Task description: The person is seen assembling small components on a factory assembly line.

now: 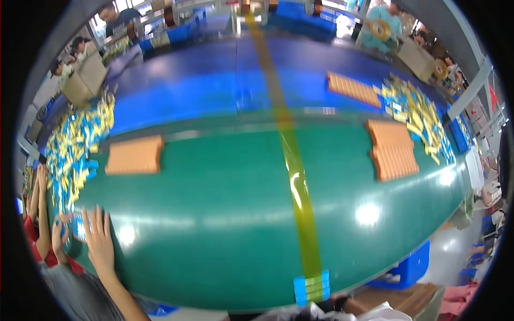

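Green and glossy, the bench (214, 257) curves across the view, and we find both hands at its far left edge. The right hand (100, 242) lies palm down, its fingers nearly straight and slightly spread, reaching over the side of a small blue-and-white piece (79, 228); we see no closed grip there. The left hand (58, 242) is on the other side of that piece, its fingers partly bent beside a bit of blue. Blur prevents us from telling how far they are open or whether they have hold of anything. The piece thus sits between the two hands, just below a loose heap of yellow and blue strips (75, 144).

We note an orange ribbed block (134, 155) to the right of the heap, and two adjoining ribbed blocks (393, 155) well apart on the right side, near a second heap (420, 120). A yellow translucent tape (292, 166) runs down the middle to a blue-and-yellow bundle (311, 288) at the near edge. A co-worker's arms (37, 198) show at the far left.
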Tool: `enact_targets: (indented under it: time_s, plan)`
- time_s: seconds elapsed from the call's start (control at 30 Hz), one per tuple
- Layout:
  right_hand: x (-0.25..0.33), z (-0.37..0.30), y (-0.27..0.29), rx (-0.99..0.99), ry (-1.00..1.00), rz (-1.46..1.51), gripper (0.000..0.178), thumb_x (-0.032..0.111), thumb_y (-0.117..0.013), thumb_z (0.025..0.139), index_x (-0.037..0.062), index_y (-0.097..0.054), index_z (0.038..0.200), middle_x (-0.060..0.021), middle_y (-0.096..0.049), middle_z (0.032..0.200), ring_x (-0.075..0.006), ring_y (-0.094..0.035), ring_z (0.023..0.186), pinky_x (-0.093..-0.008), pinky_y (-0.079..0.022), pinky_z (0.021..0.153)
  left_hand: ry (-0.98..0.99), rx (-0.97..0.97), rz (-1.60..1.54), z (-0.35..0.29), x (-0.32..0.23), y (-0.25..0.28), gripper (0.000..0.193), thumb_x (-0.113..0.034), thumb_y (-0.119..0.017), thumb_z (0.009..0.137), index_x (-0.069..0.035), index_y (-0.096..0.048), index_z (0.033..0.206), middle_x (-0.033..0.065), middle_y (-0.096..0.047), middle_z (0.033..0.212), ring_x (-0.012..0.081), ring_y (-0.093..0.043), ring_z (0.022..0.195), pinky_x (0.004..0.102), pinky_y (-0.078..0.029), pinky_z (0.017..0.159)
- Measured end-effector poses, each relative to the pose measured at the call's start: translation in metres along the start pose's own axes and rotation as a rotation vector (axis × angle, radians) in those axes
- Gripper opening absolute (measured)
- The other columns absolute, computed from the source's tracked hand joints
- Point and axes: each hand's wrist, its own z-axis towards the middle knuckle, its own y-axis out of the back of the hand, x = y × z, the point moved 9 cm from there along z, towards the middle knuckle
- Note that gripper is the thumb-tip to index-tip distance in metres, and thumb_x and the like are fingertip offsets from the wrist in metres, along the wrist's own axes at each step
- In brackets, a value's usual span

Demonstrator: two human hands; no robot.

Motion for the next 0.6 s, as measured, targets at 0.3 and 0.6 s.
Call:
enact_targets:
  time_s: [0.3,0.6]
  plan:
    - [-0.018,0.023,0.009,0.231,-0.261,0.369,0.032,0.031,-0.041,0.085,0.0035,-0.056,0.085,-0.0036,-0.057,0.075,-0.0145,-0.049,0.061,-0.0285,-0.038,0.052,0.094,0.030,-0.017,-0.027,0.005,-0.040,0.038,-0.011,-0.028,0.092,0.000,-0.029,0.128,0.0068,-0.035,0.128,0.0117,-0.038,0.113,0.0246,-0.027,0.100]
    - [-0.044,-0.206,-0.096,0.489,-0.666,0.878,0.030,0.029,-0.040,0.086,0.0040,-0.057,0.084,-0.0024,-0.056,0.074,-0.0128,-0.048,0.058,-0.0273,-0.037,0.047,0.260,0.185,-0.125,-0.039,0.019,-0.065,0.040,-0.011,-0.027,0.092,-0.003,-0.024,0.131,0.0085,-0.035,0.129,0.0132,-0.039,0.112,0.0229,-0.032,0.096]
